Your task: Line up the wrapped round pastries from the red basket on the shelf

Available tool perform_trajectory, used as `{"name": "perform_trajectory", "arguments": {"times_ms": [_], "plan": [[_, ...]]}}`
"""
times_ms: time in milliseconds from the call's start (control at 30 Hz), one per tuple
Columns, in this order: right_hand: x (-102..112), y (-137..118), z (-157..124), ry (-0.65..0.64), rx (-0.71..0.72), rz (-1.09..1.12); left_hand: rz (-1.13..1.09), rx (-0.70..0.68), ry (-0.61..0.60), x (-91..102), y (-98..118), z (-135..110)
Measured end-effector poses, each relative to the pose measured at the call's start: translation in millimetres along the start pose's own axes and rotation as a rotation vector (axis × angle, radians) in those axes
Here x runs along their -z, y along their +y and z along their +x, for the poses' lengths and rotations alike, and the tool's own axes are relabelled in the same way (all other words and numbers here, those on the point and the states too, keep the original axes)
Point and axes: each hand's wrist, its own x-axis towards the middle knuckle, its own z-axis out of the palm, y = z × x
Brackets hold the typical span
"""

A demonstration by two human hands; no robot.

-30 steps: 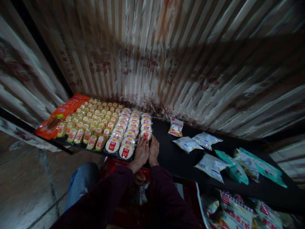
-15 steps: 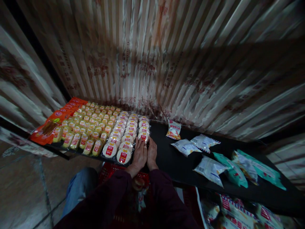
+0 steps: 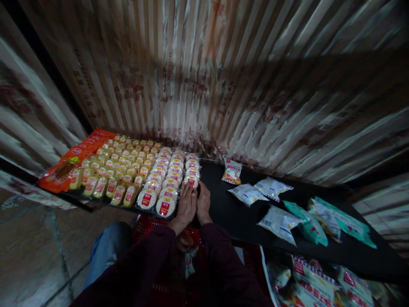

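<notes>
Both hands rest side by side on a black shelf (image 3: 236, 213), at the right end of rows of round white packaged cakes with red labels (image 3: 166, 183). My left hand (image 3: 186, 204) lies flat with fingers stretched against the nearest cake packet (image 3: 191, 181). My right hand (image 3: 203, 203) lies next to it, fingers flat on the shelf and touching the same packet's edge. Neither hand grips anything. Left of the white cakes lie rows of small yellow packaged snacks (image 3: 118, 170) and orange packets (image 3: 79, 151).
Loose packets lie on the shelf's right half: a red-and-white one (image 3: 232, 171), clear white ones (image 3: 258, 191), green ones (image 3: 322, 221). A red basket (image 3: 153, 226) sits below the shelf by my knees, and a bag of packaged goods (image 3: 306, 281) at lower right. Striped wall behind.
Both hands slid a little forward along the shelf, staying pressed against the right end of the white cake rows. The view shifted slightly.
</notes>
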Motion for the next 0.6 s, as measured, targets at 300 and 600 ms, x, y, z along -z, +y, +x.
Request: {"name": "perform_trajectory", "arguments": {"times_ms": [300,600], "plan": [[1.0,-2.5,-1.6,-0.07,0.027,-0.048,0.011,-0.012,0.022,0.8,-0.7,0.1],[2.3,2.1,1.1,-0.01,-0.05,-0.024,0.073,-0.095,-0.021,5.3,2.6,-5.3]]}}
